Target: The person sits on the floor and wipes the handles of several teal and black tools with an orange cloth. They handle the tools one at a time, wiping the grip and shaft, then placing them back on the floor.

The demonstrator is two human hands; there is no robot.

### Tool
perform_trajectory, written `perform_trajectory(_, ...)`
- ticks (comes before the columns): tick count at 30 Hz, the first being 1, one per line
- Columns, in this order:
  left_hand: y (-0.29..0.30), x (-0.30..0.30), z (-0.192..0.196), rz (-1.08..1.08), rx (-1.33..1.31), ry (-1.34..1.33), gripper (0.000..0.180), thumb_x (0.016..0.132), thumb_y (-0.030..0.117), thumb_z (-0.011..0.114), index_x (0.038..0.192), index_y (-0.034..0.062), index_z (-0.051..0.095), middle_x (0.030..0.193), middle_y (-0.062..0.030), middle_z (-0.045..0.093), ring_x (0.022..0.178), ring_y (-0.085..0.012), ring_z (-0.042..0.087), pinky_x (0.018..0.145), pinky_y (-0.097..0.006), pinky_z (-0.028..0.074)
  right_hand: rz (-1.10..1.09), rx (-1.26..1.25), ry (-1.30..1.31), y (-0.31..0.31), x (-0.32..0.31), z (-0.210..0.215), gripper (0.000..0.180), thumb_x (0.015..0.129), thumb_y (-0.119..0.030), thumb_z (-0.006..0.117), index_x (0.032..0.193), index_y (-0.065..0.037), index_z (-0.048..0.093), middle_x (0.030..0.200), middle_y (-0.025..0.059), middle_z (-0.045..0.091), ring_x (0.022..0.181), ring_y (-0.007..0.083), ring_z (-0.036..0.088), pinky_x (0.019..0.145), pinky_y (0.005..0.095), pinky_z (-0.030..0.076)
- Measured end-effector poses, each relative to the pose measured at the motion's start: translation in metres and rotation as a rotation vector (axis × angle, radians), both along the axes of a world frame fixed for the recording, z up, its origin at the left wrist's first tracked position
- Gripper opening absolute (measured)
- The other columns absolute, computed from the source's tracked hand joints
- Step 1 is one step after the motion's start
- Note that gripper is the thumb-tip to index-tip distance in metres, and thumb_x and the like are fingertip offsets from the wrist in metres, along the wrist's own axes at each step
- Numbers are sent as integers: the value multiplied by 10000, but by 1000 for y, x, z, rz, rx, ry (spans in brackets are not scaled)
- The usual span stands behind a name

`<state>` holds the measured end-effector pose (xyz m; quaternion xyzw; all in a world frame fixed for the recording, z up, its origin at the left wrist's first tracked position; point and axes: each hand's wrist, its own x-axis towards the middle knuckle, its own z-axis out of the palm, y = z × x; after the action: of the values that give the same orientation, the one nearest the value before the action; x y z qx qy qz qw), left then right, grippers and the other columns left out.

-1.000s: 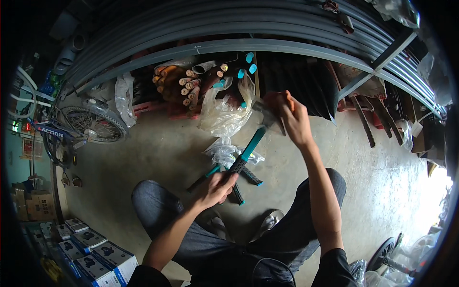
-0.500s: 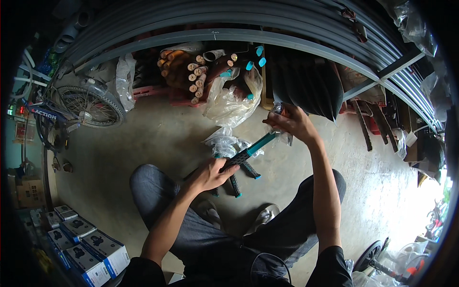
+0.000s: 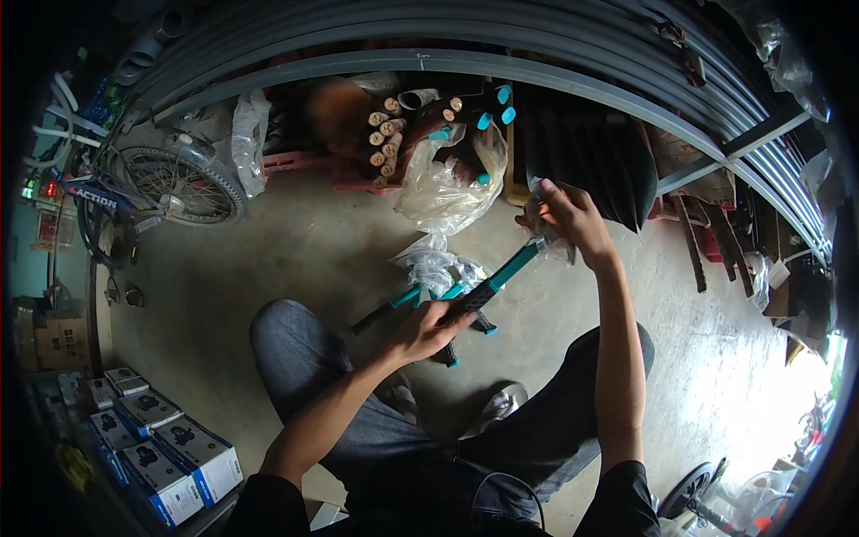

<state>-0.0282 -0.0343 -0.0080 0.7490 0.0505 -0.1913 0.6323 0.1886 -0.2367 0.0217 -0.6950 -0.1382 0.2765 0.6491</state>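
My left hand (image 3: 424, 334) is closed around the black textured grip of a tool with a teal shaft (image 3: 514, 267). It slants up and away to the right, over the floor between my knees. At its far end clear plastic wrapping (image 3: 560, 249) covers the head, so the head's shape is hidden. My right hand (image 3: 577, 224) is closed on this plastic with bent fingers. Below the held tool, several similar teal-and-black handled tools (image 3: 386, 311) lie on the floor. Their far ends are bunched in crumpled clear plastic (image 3: 428, 267).
Beyond the tools sits a plastic bag (image 3: 447, 201) beside stacked wooden handles (image 3: 386, 143). A metal rack (image 3: 358, 64) spans the far side, with dark blades (image 3: 582, 166) beneath. A bicycle wheel (image 3: 183, 188) stands left; boxes (image 3: 183, 456) are stacked near left.
The view has shifted slightly. My right hand has moved further along the wrapped end and turned, its fingers now higher on the plastic. My left hand keeps hold of the grip.
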Motion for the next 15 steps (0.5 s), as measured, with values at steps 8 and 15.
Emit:
perform_trajectory(8,-15,-3,-16,109,-294,259,375,991,374,532,758,86,470,508,47,386,395,-45,353,376,-244,293,-75,-305,-120,1,-4,-16,428,917,-389,646,876,37,662,750,84,690,672,123,664,587,277,519)
perform_trajectory(15,-26,3,-9,152,-419,342,342,1000,375,510,808,95,470,551,61,360,412,-29,320,377,-217,266,-323,-575,-498,8,-10,2,407,913,-361,643,811,32,660,671,115,680,618,165,680,589,290,506)
